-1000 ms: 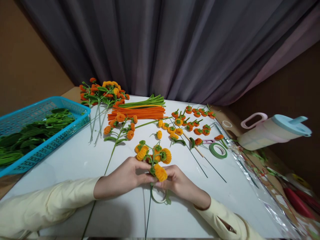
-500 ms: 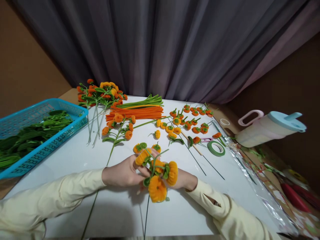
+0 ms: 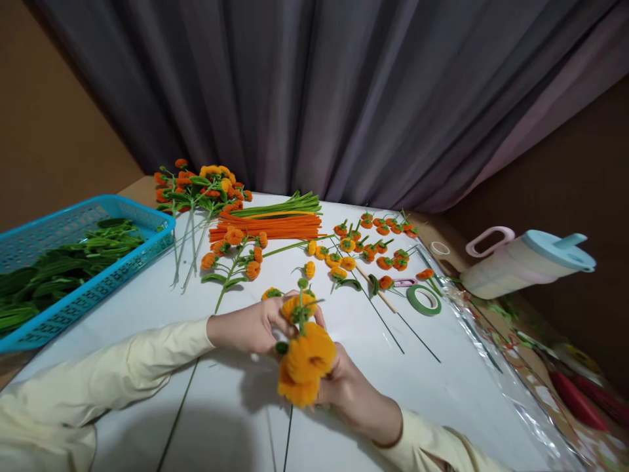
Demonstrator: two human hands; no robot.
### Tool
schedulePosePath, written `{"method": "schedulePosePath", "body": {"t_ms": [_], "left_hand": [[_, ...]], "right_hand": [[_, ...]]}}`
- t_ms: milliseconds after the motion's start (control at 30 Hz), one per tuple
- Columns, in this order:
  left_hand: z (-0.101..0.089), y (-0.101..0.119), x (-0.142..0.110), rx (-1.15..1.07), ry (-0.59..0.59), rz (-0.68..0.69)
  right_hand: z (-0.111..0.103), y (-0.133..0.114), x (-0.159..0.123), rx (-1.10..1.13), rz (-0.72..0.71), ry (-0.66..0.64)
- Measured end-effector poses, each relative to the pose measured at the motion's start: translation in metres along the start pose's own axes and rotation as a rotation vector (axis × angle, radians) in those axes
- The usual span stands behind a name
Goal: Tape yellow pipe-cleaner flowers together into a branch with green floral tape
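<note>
In front of me a spray of yellow-orange chenille flowers [image 3: 309, 357] on a thin dark stem wire [image 3: 288, 429] is tilted with its blooms toward me. My left hand [image 3: 248, 328] is closed around its stalk from the left, the fingertips partly behind the blooms. From the right, my right hand [image 3: 356, 396] is closed against the lower blooms; its fingers are mostly hidden by the petals. Beyond my hands lies a finished-looking orange flower stem [image 3: 228, 265] with green leaves.
A blue basket [image 3: 170, 226] of green leaves stands left. Behind are flower stems [image 3: 196, 187] and orange chenille stems [image 3: 275, 226]. Loose flower heads [image 3: 348, 246], green tape [image 3: 423, 299] and a pale tumbler [image 3: 521, 265] are to the right. Red-handled pliers [image 3: 577, 396] lie far right.
The spray has turned, so its blooms bunch together toward me. My right hand has come from behind the blooms to their lower right side. My left hand stays almost in place.
</note>
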State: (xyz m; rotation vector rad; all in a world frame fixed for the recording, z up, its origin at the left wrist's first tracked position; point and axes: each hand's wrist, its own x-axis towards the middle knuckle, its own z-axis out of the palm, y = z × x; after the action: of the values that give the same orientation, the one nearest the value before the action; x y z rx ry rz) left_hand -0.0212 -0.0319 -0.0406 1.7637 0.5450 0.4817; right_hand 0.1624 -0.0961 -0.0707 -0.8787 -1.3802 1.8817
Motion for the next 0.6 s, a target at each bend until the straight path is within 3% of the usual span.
{"method": "schedulePosePath", "body": {"t_ms": [133, 267, 400, 600], "left_hand": [[-0.023, -0.001, -0.002, 0.100, -0.142, -0.093], [-0.031, 0.008, -0.005, -0.040, -0.210, -0.188], [-0.016, 0.013, -0.007, -0.175, -0.088, -0.264], [0.006, 0.012, -0.009, -0.226, 0.207, -0.344]], "right_hand": [[0.008, -0.002, -0.014, -0.068, -0.070, 0.155], [0.011, -0.007, -0.017, -0.229, -0.087, 0.291], [0.012, -0.009, -0.012, -0.285, -0.071, 0.295], [0.007, 0.003, -0.004, -0.124, -0.001, 0.270]]}}
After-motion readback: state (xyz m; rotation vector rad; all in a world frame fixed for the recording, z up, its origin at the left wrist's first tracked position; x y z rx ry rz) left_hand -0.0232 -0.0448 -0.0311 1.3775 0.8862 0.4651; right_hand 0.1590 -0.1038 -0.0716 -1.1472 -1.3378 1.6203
